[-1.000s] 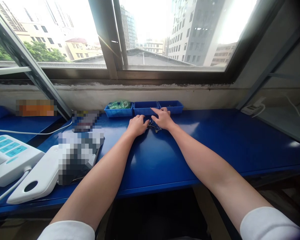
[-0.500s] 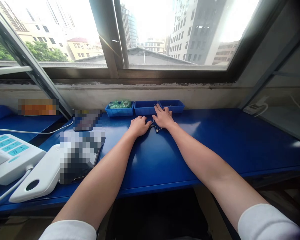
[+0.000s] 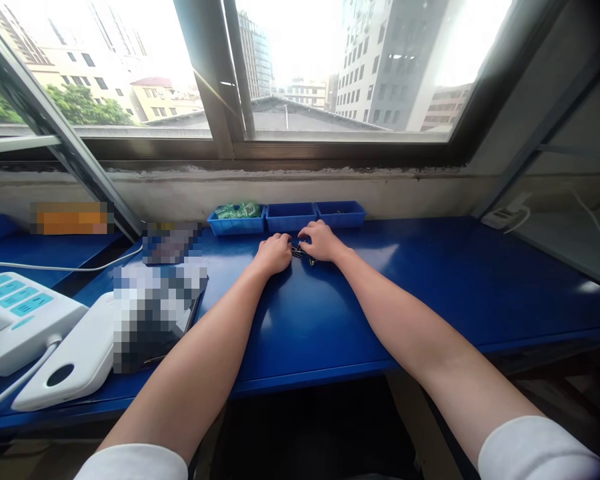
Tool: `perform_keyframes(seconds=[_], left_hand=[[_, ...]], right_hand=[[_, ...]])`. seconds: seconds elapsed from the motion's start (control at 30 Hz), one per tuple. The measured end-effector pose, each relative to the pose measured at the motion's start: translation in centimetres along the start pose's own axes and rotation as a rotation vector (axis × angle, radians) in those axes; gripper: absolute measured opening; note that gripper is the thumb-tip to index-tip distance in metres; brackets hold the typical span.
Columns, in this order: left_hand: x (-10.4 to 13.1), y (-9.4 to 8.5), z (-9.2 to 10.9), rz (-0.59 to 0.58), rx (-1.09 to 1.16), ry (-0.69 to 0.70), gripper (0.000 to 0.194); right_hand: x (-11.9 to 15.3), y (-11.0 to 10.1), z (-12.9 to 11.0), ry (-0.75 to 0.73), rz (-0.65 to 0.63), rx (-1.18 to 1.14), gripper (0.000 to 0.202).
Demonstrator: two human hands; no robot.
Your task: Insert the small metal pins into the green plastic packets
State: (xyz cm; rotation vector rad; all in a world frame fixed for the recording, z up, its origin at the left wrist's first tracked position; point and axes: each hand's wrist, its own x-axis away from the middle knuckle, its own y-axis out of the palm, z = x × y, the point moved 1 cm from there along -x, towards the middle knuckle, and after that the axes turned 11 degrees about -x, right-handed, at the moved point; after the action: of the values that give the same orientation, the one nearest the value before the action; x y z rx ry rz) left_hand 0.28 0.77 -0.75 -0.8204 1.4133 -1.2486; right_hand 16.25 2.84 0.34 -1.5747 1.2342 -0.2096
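Observation:
A small heap of thin dark pieces with metallic glints, like screws (image 3: 310, 259), lies on the blue tabletop between my hands; their exact kind is too small to make out. At its left edge my left hand (image 3: 275, 255) rests low with fingers curled together, and what they hold, if anything, is hidden. My right hand (image 3: 325, 241) arches over the heap's right side, thumb and fingertips apart beside the pieces. Just behind stand three blue bins: the left bin (image 3: 236, 227) holds green plastic packaging (image 3: 237, 211), beside a middle bin (image 3: 291, 221) and a right bin (image 3: 347, 219) with small bits.
The blue table (image 3: 430, 287) runs along a wall below a window. To the left lie a white power strip (image 3: 35, 327), a white oblong device (image 3: 65, 367), a cable and blurred items (image 3: 155, 320). A metal shelf post (image 3: 90, 173) rises at the left.
My right hand has drawn back from over the bins to the heap, its fingers now bent instead of spread. My left thumb has pulled in slightly from the pieces.

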Motion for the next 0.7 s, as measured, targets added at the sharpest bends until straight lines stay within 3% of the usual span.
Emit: perform_keyframes(seconds=[0.2,0.7], left_hand=[[-0.06,0.06,-0.02,-0.004,-0.004,-0.011,0.039],[-0.04,0.03,0.06,-0.020,-0.023,0.002,0.038]], right_hand=[[0.02,0.45,0.61,0.006,-0.126,-0.105,0.023],[0.04,-0.38,0.87,0.030,-0.184,-0.174,0.007]])
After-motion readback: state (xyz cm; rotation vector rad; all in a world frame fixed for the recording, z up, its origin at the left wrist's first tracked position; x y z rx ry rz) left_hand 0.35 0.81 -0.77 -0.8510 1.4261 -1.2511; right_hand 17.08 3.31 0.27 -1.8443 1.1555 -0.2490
